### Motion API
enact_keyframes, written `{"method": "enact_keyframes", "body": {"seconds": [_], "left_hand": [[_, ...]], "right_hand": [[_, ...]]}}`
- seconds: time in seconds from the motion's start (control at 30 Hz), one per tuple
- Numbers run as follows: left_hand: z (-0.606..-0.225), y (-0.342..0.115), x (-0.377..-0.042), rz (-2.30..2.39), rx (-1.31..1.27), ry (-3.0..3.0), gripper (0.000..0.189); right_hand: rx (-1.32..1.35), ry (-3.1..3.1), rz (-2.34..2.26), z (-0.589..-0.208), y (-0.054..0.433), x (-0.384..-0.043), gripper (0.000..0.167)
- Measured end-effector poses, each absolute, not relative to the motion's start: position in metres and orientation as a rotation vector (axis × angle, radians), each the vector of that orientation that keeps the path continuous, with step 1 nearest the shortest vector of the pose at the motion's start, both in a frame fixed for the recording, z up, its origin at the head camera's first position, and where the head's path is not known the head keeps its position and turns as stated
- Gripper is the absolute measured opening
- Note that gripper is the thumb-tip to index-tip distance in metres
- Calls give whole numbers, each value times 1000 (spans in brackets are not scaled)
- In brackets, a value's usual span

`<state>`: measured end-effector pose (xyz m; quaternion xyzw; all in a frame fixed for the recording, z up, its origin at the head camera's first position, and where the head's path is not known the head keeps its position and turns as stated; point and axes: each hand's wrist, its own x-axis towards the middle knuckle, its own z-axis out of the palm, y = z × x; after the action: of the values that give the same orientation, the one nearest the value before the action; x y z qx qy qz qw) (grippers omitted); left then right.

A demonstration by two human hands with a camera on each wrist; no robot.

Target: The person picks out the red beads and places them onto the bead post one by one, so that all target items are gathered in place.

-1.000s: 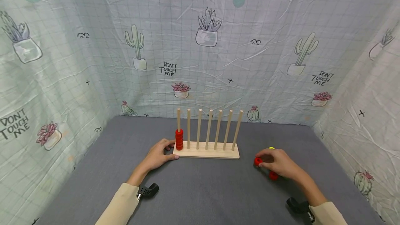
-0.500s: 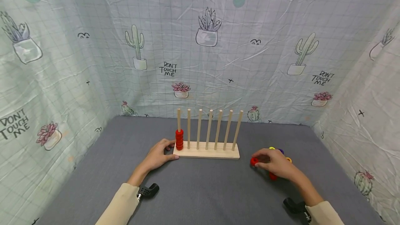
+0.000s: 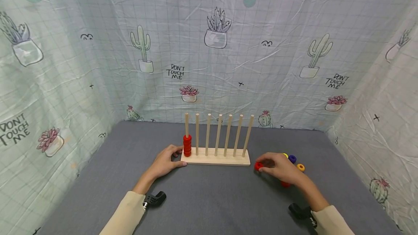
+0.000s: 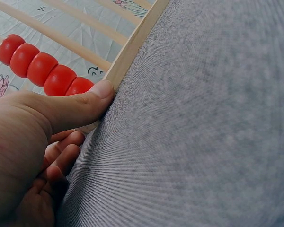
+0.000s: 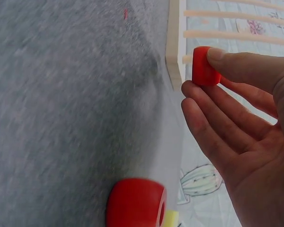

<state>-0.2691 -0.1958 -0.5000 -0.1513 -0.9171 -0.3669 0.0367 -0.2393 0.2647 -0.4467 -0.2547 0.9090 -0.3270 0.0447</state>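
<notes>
In the head view a wooden peg stand (image 3: 215, 160) with a row of upright rods stands on the grey table. Several red beads (image 3: 187, 146) are stacked on its leftmost rod. My left hand (image 3: 164, 161) grips the left end of the base; the left wrist view has the thumb (image 4: 97, 94) on its front edge and the other fingers curled at the end. Just right of the stand, my right hand (image 3: 279, 166) pinches a red bead (image 5: 204, 66) between thumb and fingers, off the table.
Right of and behind my right hand lie a blue bead (image 3: 292, 159), an orange bead (image 3: 300, 168) and a partly hidden yellow bead (image 3: 285, 155). Another red bead (image 5: 135, 203) lies under that hand. A patterned cloth (image 3: 215, 68) hangs behind the table (image 3: 209, 202).
My right hand has moved left toward the stand with the red bead, uncovering the blue and orange beads. My left hand has stayed in place on the base.
</notes>
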Motion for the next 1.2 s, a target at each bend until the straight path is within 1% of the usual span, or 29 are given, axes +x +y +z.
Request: {"method": "enact_keyframes", "body": {"seconds": [0.3, 0.63, 1.2], "left_hand": [[-501, -197, -268, -1126, -464, -2818, 72], [-501, -198, -268, -1109, -490, -2809, 73], [-500, -197, -268, -1105, -482, -2820, 73]], "right_hand": [[-843, 2785, -956, -442, 249, -241, 28], [-971, 2808, -976, -439, 234, -244, 27], [-1005, 2771, -937, -424, 208, -248, 27]]}}
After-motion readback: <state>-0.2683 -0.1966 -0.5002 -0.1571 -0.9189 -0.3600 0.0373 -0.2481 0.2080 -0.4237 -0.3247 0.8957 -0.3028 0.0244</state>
